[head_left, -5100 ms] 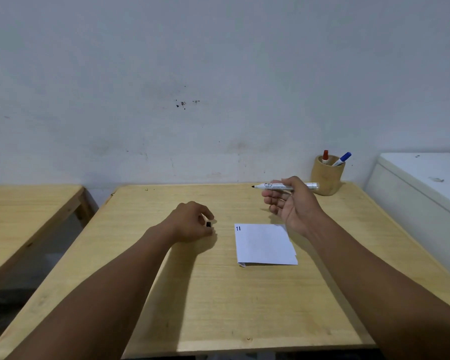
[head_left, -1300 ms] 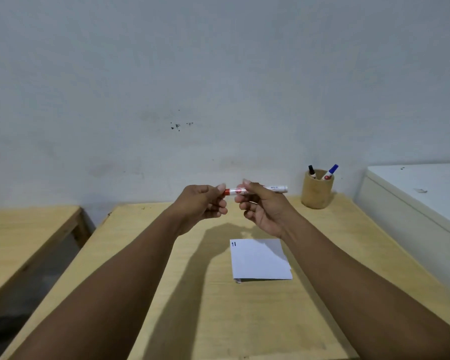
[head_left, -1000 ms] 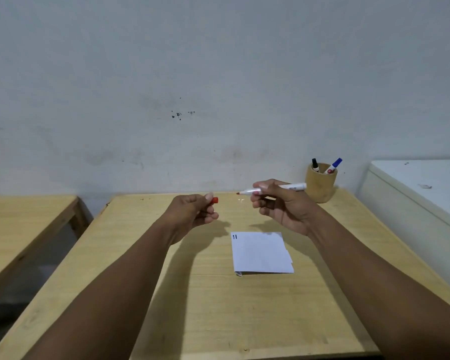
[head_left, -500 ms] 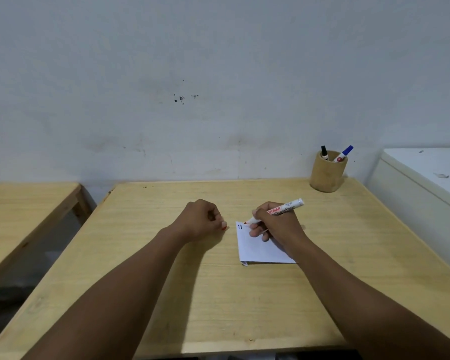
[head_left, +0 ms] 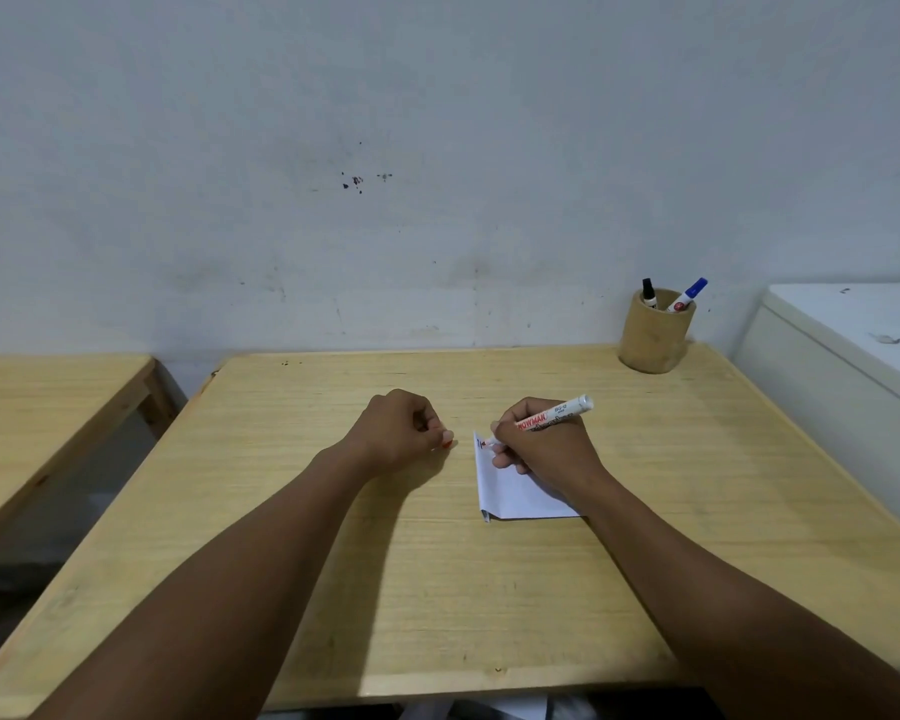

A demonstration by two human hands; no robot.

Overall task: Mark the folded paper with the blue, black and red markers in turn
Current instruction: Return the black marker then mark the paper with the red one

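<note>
Folded paper (head_left: pixel 510 493), mid-table, now under the red marker (head_left: pixel 552 415), tip down at its far-left corner, uncapped a second ago; right hand (head_left: pixel 544 449) closed around barrel, left hand (head_left: pixel 401 433) pinching red cap (head_left: pixel 446 445) just left. Black and blue back in wooden cup (head_left: pixel 650 340), far right: probably the last mark.

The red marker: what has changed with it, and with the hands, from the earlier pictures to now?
The right hand swapped the black marker for the red marker, the left hand pulled off its red cap, and the tip came down onto the folded paper. The black marker went back into the wooden cup. Paper and cup stayed put.
</note>
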